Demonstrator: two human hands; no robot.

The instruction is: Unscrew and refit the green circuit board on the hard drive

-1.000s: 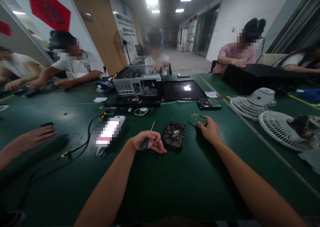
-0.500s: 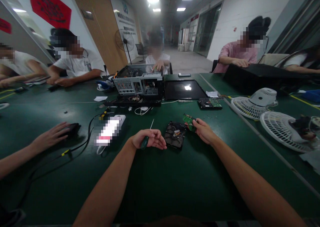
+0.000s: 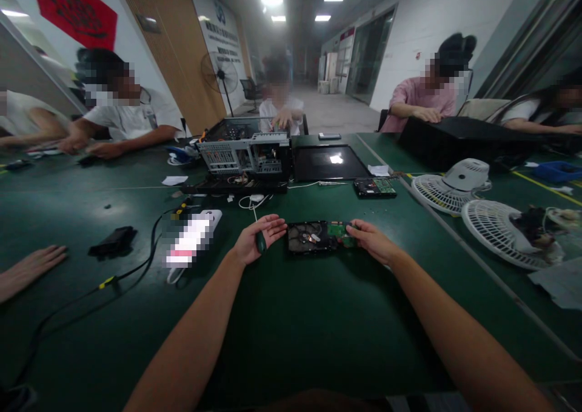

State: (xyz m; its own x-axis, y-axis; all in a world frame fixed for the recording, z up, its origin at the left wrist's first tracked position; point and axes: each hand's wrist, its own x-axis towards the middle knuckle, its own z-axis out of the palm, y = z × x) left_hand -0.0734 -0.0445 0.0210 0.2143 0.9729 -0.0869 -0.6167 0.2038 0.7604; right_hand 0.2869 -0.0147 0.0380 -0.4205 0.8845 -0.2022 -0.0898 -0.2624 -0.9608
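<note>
A black hard drive (image 3: 309, 238) lies turned sideways on the green table (image 3: 309, 333), between my two hands. My left hand (image 3: 260, 237) is at its left end, fingers stretched toward it, with a green-handled screwdriver (image 3: 260, 242) held against the palm by the thumb. The thin shaft of the screwdriver points up and away. My right hand (image 3: 368, 237) pinches a green circuit board (image 3: 339, 230) at its right edge. The board's left end meets or overlaps the drive's right end; whether they are joined cannot be made out.
Beyond lie an opened computer case (image 3: 248, 154), a dark flat panel (image 3: 331, 162) and a second drive (image 3: 375, 187). White fan parts (image 3: 504, 233) stand right. A phone (image 3: 191, 239), black cable (image 3: 154, 254) and another person's hand (image 3: 39, 269) are left. Several people sit around.
The hard drive has turned from upright to sideways, and the board in my right hand has come against its end. At left, the other person's hand has left the black object.
</note>
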